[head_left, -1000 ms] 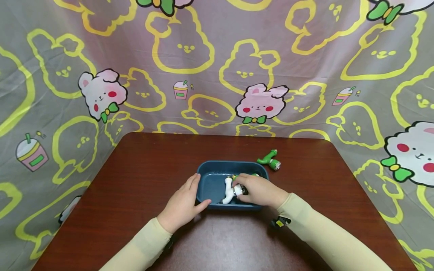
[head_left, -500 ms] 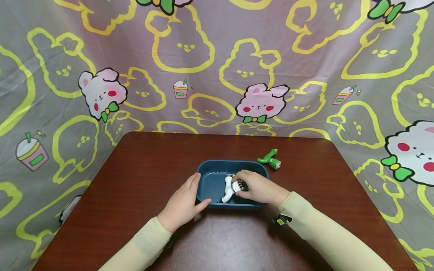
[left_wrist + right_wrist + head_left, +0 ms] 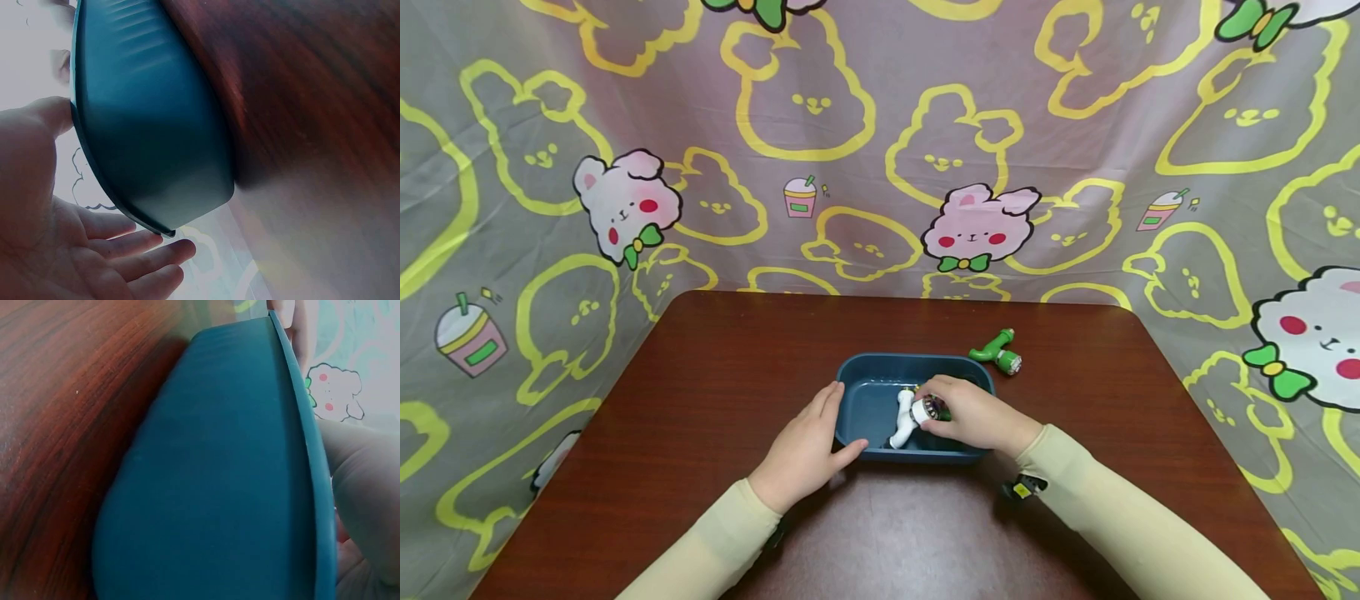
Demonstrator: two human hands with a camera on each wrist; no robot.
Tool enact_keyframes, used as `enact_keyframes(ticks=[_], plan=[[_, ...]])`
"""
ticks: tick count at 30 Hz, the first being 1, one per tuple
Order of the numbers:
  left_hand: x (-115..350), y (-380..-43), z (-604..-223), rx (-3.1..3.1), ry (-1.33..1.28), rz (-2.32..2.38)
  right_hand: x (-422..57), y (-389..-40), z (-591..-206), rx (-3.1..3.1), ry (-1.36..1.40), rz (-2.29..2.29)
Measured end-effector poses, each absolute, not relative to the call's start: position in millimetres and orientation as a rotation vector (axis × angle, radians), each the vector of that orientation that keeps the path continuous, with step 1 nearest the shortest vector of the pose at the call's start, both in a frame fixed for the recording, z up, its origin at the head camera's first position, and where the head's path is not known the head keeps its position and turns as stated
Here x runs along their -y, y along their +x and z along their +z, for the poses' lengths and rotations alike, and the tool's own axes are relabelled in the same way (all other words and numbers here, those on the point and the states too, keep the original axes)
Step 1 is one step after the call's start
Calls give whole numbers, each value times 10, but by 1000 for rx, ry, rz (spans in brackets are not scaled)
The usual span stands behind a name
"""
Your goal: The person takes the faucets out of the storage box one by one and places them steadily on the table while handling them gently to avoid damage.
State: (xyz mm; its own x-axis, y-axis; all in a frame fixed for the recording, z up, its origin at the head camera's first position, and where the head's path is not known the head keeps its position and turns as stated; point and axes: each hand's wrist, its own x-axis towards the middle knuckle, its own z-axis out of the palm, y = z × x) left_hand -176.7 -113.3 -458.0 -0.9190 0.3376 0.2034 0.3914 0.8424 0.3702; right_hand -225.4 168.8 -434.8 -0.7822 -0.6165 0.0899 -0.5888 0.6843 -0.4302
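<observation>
A white tap lies in the blue plastic basin, its spout toward the front wall. Reaching over the basin's right side, my right hand grips the tap by its round knob between thumb and fingers. My left hand rests at the left end of the basin, fingers straight along the rim and thumb at the front corner. In the left wrist view, those fingers lie against the rim from outside. The basin's outer wall hides most of the right hand in the right wrist view.
A green tap lies on the brown wooden table just behind the basin's right back corner. Bits of green show in the basin beside the right hand, mostly hidden by it. A patterned curtain surrounds the table at the back and sides.
My right hand has tilted the white tap's knob upward, so its dark end now faces more up. Something green in the basin behind that hand has become hidden. The left hand stays put.
</observation>
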Motion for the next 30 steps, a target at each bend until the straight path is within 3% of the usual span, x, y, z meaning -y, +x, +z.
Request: enact_keyframes(ticks=[30], plan=[[1138, -1773, -4583, 2885, -585, -617, -1981, -2255, -4073, -3004, -891, -999]])
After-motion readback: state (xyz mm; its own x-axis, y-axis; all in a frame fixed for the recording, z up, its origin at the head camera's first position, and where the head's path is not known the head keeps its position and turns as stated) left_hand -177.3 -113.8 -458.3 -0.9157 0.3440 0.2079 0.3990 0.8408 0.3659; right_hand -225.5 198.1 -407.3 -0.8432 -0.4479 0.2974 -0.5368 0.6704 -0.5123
